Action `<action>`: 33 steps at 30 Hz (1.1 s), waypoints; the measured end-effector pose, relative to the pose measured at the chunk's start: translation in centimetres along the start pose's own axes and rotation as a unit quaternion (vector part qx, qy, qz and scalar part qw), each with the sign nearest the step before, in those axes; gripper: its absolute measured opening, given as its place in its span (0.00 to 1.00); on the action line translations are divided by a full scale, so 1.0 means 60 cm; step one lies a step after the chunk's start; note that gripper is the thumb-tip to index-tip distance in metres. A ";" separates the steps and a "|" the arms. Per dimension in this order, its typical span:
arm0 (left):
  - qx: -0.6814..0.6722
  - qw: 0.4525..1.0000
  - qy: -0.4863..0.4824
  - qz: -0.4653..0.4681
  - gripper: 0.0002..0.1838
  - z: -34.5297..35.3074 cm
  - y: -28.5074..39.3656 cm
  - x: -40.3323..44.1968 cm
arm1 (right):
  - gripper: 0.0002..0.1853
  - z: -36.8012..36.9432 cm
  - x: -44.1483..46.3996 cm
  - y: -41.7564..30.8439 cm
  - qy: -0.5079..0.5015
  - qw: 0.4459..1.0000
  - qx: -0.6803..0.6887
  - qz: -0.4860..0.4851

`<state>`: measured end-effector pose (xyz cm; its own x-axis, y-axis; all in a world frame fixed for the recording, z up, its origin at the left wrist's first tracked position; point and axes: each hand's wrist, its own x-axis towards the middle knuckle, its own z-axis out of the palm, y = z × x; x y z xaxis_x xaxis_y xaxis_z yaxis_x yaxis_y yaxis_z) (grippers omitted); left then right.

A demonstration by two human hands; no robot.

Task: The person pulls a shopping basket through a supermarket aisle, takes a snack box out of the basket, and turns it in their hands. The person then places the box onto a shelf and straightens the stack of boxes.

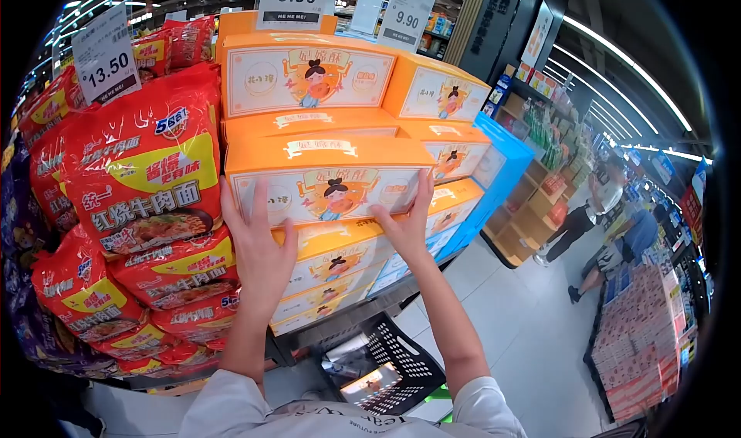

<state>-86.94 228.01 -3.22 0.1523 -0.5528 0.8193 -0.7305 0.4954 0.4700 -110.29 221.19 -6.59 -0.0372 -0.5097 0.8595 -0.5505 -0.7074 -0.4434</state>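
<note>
Head: orange box [333, 193] between hands [262, 249] [407, 226]

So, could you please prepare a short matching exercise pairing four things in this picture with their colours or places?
1. Basket
2. Front box
3. Noodle packs
4. 13.50 price sign

A. Mostly red, at the picture's left
B. White and black, at the picture's upper left
C. Black, low between the forearms
D. Between left hand and right hand

Pairs: 1-C, 2-D, 3-A, 4-B

Red noodle packs [147, 164], price signs [106, 54]
</note>
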 end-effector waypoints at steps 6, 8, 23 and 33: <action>0.003 0.998 0.051 0.031 0.37 0.011 -0.007 -0.004 | 0.50 -0.003 0.027 0.014 -0.055 0.998 -0.009 0.003; 0.017 0.999 0.032 0.025 0.37 0.011 -0.005 -0.006 | 0.48 0.004 0.033 0.010 -0.051 0.996 -0.069 -0.010; 0.089 0.993 -0.042 0.059 0.36 0.006 -0.005 -0.006 | 0.36 0.017 0.017 0.009 -0.009 0.974 -0.217 -0.066; 0.078 0.991 -0.086 0.063 0.38 -0.023 0.008 -0.010 | 0.32 0.014 -0.148 -0.051 -0.083 0.976 -0.203 -0.003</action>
<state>-86.45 229.53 -3.02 -0.0528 -0.6060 0.7937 -0.8331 0.4650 0.2996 -107.56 227.45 -13.11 0.0835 -0.6020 0.7941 -0.8367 -0.4752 -0.2723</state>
